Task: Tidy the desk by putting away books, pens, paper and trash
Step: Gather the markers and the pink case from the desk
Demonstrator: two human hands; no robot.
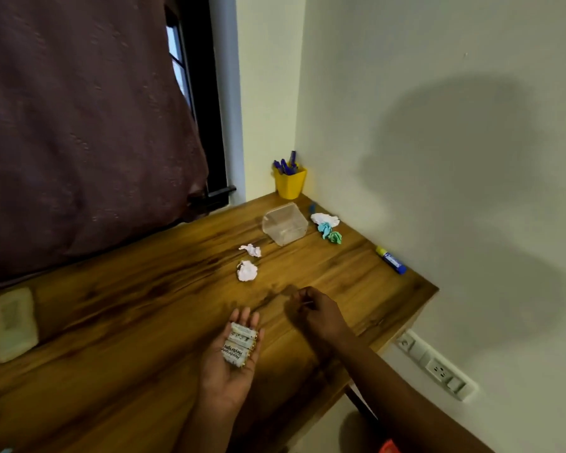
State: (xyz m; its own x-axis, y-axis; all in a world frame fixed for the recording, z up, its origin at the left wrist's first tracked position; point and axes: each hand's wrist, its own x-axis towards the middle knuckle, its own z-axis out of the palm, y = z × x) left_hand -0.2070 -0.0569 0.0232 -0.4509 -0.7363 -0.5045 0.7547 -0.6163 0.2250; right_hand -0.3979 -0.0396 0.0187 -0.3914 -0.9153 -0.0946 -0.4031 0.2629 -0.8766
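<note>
My left hand [232, 358] lies palm up over the wooden desk [128, 322], carrying several white batteries [240, 344] on its straight fingers. Just right of it, my right hand [317, 313] is curled and pinches something thin that is too blurred to identify. Two crumpled white paper balls [247, 270] [250, 250] lie beyond the hands. A white, blue and green wad of paper [327, 225] sits near the far corner. A yellow cup [290, 183] holds blue pens [286, 165].
A clear plastic container [285, 223] stands mid-desk near the corner. A blue and yellow glue stick [391, 259] lies by the right wall. A pale rectangular object [12, 323] rests at the left. A dark curtain [79, 125] hangs behind the desk. Wall sockets [435, 366] sit below the right edge.
</note>
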